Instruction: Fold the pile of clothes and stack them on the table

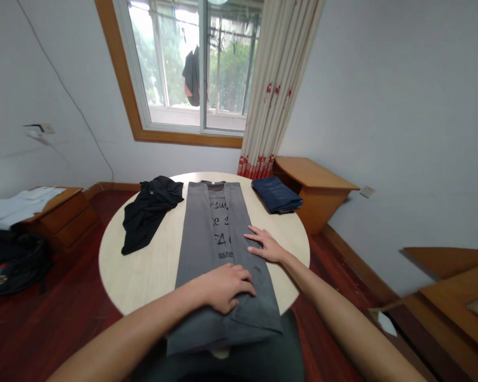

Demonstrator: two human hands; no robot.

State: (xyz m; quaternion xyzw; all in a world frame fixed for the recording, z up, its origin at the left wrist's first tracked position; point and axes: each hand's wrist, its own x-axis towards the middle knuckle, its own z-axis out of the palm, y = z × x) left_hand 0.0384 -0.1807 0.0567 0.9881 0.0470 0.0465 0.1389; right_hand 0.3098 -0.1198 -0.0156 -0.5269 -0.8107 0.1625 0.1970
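A grey T-shirt (207, 233) with dark print lies lengthwise on the round pale table (143, 265), both sides folded in to a long strip, its hem hanging over the near edge. My left hand (225, 286) rests on the shirt's lower part, fingers curled and pressing down on the cloth. My right hand (265, 245) lies flat and open on the shirt's right folded edge, fingers stretched to the left.
A crumpled black garment (149, 209) lies at the table's left. A folded dark blue garment (276, 194) sits at the far right. Wooden cabinets (314, 185) stand right and left (61, 212); a dark bag (11, 262) is on the red floor. Curtain (279, 79) and window behind.
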